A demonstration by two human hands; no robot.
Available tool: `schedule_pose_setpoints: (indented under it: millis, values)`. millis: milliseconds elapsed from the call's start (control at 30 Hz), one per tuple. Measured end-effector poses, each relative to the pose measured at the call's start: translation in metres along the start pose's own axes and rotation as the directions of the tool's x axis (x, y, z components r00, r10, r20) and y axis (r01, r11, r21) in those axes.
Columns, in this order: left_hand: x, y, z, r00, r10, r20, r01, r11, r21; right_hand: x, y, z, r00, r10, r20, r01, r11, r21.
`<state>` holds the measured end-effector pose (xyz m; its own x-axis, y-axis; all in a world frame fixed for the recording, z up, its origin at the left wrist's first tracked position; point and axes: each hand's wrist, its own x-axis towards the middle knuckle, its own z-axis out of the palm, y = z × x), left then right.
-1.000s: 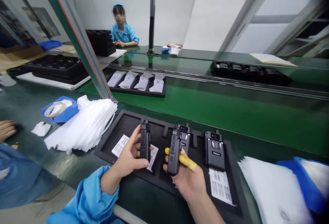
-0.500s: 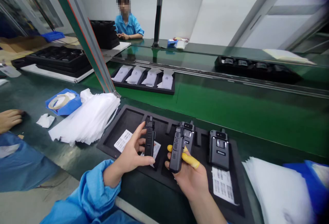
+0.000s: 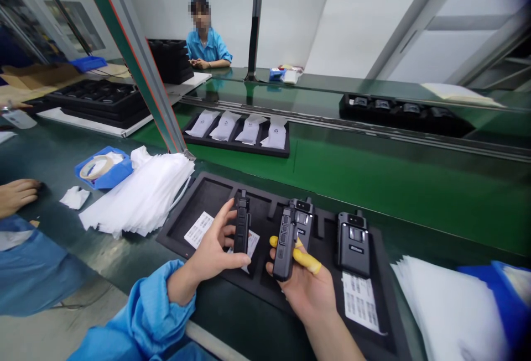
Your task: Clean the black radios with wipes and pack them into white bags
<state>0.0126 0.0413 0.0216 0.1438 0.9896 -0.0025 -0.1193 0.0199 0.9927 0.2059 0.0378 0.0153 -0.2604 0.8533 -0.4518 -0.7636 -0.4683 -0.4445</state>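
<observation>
My left hand [image 3: 209, 247] is closed around a black handheld radio [image 3: 241, 225], held upright and edge-on. A second black handheld radio [image 3: 282, 247] is gripped in my right hand [image 3: 309, 286], its side buttons facing me; yellow covers sit on some of that hand's fingers. Both are above a black foam tray [image 3: 213, 188]. Behind the right-hand one, another radio [image 3: 306, 218] lies in the tray, partly hidden. Farther right in the tray rests one more radio [image 3: 353, 245] with a printed label sheet [image 3: 362, 301] below it. On the left, a similar label sheet [image 3: 199, 228] lies in a compartment.
White sleeves [image 3: 141, 195] are piled left of the tray, beside a blue bin [image 3: 112, 177] with tape. More white sleeves [image 3: 448, 305] lie at right. Beyond, a tray [image 3: 286, 151] holds wrapped items. A neighbour's hand [image 3: 19, 195] rests at left; another person [image 3: 207, 46] sits opposite.
The view has tilted slightly. The far tray of wrapped items has shifted right along the green surface. Both hands keep their radios in nearly the same position.
</observation>
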Motion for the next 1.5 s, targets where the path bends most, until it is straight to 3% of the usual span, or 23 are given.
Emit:
schedule_pose_setpoints:
  millis: [567, 867, 1200, 1500]
  values:
    - [0.0015, 0.0001, 0.001, 1.0, 0.01, 0.004, -0.01, 1.0, -0.017, 0.0012, 0.0004, -0.0041, 1.0, 0.007, 0.021, -0.007, 1.0, 0.021]
    - [0.0065, -0.0011, -0.001, 0.999, 0.033, 0.037, -0.032, 0.999, -0.032, 0.0037, -0.0013, 0.0001, 0.996, -0.014, 0.093, 0.011, 0.999, 0.037]
    - [0.0029, 0.0002, 0.0002, 1.0, 0.01, 0.002, -0.01, 1.0, -0.014, 0.0019, 0.0011, -0.0033, 0.998, 0.001, 0.065, -0.005, 0.998, 0.058]
    - [0.0035, 0.0, 0.0004, 0.995, 0.092, 0.049, -0.087, 0.991, -0.097, 0.0035, 0.0005, -0.0014, 0.993, -0.022, 0.113, 0.019, 0.999, 0.031]
